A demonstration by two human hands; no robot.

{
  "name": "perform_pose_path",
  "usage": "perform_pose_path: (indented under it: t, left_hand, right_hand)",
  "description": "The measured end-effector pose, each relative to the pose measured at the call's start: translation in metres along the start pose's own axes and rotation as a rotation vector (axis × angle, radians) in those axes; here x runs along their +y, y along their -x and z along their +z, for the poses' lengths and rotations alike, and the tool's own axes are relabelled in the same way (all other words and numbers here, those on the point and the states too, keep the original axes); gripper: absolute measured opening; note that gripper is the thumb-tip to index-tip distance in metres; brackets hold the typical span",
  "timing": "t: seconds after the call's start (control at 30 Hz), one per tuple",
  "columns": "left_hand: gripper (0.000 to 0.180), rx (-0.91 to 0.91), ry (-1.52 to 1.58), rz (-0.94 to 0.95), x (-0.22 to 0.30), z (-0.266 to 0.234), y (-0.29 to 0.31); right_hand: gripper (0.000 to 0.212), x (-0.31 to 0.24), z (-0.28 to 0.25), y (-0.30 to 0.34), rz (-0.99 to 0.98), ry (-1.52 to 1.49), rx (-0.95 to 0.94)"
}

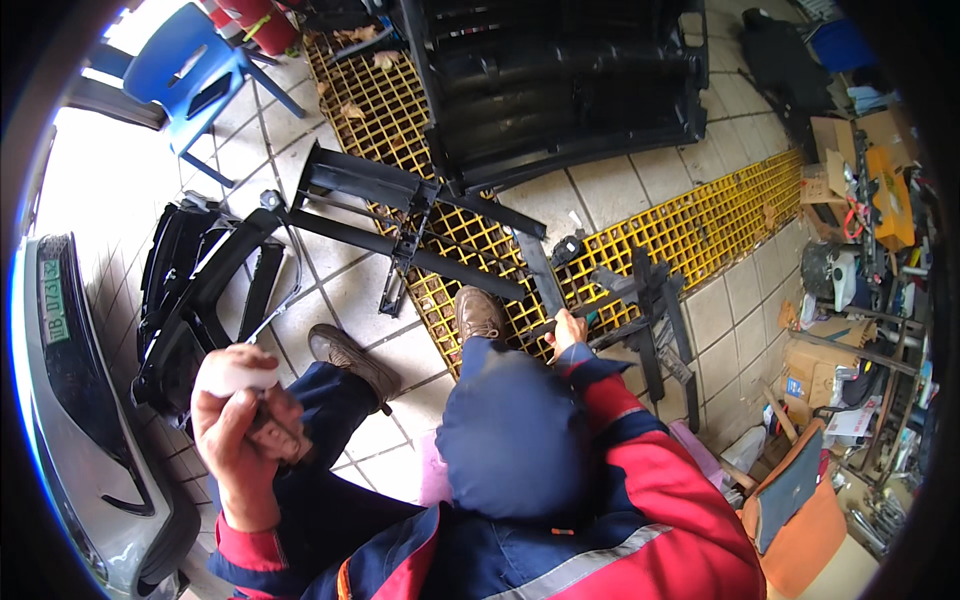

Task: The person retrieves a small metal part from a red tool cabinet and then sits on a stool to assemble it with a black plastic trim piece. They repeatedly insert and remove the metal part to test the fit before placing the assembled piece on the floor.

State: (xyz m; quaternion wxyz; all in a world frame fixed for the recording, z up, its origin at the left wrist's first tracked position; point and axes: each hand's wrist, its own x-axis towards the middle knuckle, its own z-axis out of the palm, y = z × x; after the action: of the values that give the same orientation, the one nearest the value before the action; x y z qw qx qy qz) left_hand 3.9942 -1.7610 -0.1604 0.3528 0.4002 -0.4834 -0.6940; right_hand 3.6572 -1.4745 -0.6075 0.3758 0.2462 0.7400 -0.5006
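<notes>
We're sitting low w/ knees apart, and our R hand (568, 335) is gripping what's looking like the near end of a grey bar (542, 272), just beyond our R knee (515, 440). That bar is running up to the right end of a black frame (350, 180), which is lying across floor (725, 352) tiles and yellow grating (720, 225) ahead of our boots (480, 312); whether bar & frame are joining or just overlapping, we can't tell. Our L hand (235, 420) is hanging out to the left, well apart from the bar, its fingers curling narrow round a small white piece (245, 379); it's blurring, so we aren't making out what it is. Black strips (645, 310) are lying in a heap just right of our R hand, a big black panel (560, 90) is sitting past the frame, and more black parts (180, 270) are lying nr a silver bumper (95, 430). Going by the grips, we're prob. doing a handling step, R hand steadying the bar. Next move is prob. calling for a firm R grip, w/ the bar clearing the strips, and a light L pinch so the piece isn't slipping.
</notes>
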Motion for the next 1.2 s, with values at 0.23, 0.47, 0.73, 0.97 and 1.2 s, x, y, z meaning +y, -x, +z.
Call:
perform_pose_path:
  t: [0.23, 0.47, 0.73, 0.97, 1.2]
  left_hand:
    - [0.017, -0.169, 0.034, 0.038, 0.011, -0.003, 0.014]
    - [0.012, -0.245, 0.098, 0.003, 0.006, -0.008, 0.029]
    - [0.014, -0.258, 0.049, 0.038, -0.024, -0.006, 0.037]
    - [0.012, -0.377, 0.290, -0.094, -0.035, -0.011, 0.036]
    - [0.014, -0.413, 0.253, -0.104, -0.039, 0.007, 0.030]
  right_hand:
    - [0.033, -0.167, -0.016, 0.171, -0.459, -0.431, -0.421]
    - [0.040, -0.283, 0.004, 0.379, -0.759, -0.347, -0.823]
    - [0.035, -0.261, 0.053, 0.430, -0.682, -0.402, -1.014]
    - [0.037, -0.245, 0.074, 0.419, -0.676, -0.308, -1.068]
    - [0.037, -0.245, 0.068, 0.415, -0.658, -0.335, -1.101]
